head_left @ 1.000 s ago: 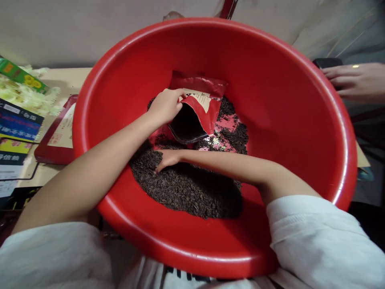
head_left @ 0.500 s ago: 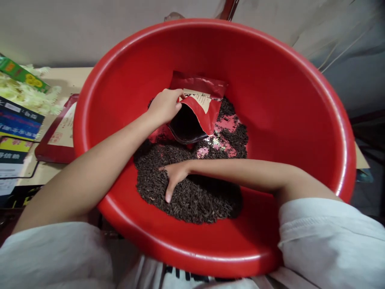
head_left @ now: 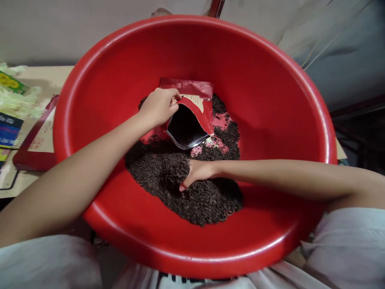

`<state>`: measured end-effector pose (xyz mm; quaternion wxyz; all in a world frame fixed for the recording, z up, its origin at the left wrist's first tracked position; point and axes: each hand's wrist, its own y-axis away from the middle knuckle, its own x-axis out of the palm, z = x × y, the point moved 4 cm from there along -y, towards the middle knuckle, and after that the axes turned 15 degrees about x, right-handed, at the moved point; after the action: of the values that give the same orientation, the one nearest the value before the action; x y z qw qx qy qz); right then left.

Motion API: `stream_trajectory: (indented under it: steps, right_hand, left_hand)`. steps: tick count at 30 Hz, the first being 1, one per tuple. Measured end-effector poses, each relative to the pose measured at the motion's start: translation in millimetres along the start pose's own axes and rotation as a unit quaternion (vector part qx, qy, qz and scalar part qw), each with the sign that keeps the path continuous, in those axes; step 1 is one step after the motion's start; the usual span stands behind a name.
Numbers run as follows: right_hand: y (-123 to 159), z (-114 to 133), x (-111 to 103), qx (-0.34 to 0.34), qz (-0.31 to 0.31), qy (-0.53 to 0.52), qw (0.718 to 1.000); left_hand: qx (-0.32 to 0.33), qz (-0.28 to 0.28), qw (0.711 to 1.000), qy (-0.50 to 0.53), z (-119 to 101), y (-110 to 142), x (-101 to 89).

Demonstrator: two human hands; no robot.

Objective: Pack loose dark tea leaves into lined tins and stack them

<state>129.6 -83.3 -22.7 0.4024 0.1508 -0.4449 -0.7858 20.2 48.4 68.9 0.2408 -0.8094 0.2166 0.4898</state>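
A big red plastic basin (head_left: 270,92) fills the view and holds a heap of dark loose tea leaves (head_left: 207,200). My left hand (head_left: 158,106) grips the rim of a red foil pouch (head_left: 192,118) and holds its mouth open toward me, just above the leaves. My right hand (head_left: 197,172) sits in the heap right below the pouch mouth, fingers curled around a scoop of leaves.
To the left of the basin, on a beige table (head_left: 57,80), lie a flat red pouch (head_left: 33,144), printed cards (head_left: 7,132) and pale dried flowers (head_left: 16,102). A grey wall runs behind the basin.
My right hand has dragged leaves from the left of the heap toward the pouch and curled into a scoop. The other person's hand seen at the right edge is gone. The view shifted a little left.
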Motion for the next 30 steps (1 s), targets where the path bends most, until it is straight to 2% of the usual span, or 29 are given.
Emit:
stream_trajectory:
  steps: [5,6,8,11,13,15,17,20,21,22,24,26,30]
  right_hand:
    - [26,14,-32,0.038,-0.062,-0.201,0.977]
    - [28,21,-40,0.02,-0.088,-0.227,0.97]
    - [31,37,-57,-0.06,-0.158,-0.252,0.953]
    - [36,51,-70,-0.163,-0.244,-0.176,0.94]
    - [43,52,-68,-0.163,-0.29,-0.053,0.941]
    - [55,51,-61,-0.159,-0.347,0.084,0.921]
    - [72,56,-55,-0.195,-0.435,0.199,0.856]
    - [92,67,-55,-0.254,-0.584,0.298,0.711]
    - [92,70,-59,-0.257,-0.616,0.317,0.674]
    - [90,73,-64,-0.251,-0.633,0.333,0.653]
    - [82,77,-78,-0.219,-0.639,0.359,0.644]
    - [77,80,-91,-0.17,-0.637,0.367,0.656]
    - [95,94,-106,-0.112,-0.643,0.328,0.683]
  left_hand:
    - [0.011,-0.004,1.0,0.01,-14,2,-5.5]
    - [0.013,-0.006,1.0,0.008,-15,2,-6.3]
    - [0.016,-0.007,1.0,0.006,-15,2,-7.0]
    - [0.011,-0.013,1.0,-0.005,-12,2,-7.5]
    - [0.006,-0.022,1.0,-0.017,-10,2,-7.9]
    - [0.012,-0.028,0.999,-0.038,-10,3,-8.1]
    - [0.023,-0.021,0.997,-0.075,-13,5,-7.6]
    - [0.046,0.008,0.989,-0.141,-22,7,-6.5]
    - [0.057,0.013,0.986,-0.154,-26,7,-6.8]
    - [0.07,0.015,0.984,-0.163,-30,7,-7.6]
    - [0.088,0.012,0.982,-0.165,-38,6,-10.7]
    - [0.076,0.004,0.986,-0.15,-45,5,-15.6]
    - [-0.031,-0.003,0.995,-0.097,-48,10,-23.5]
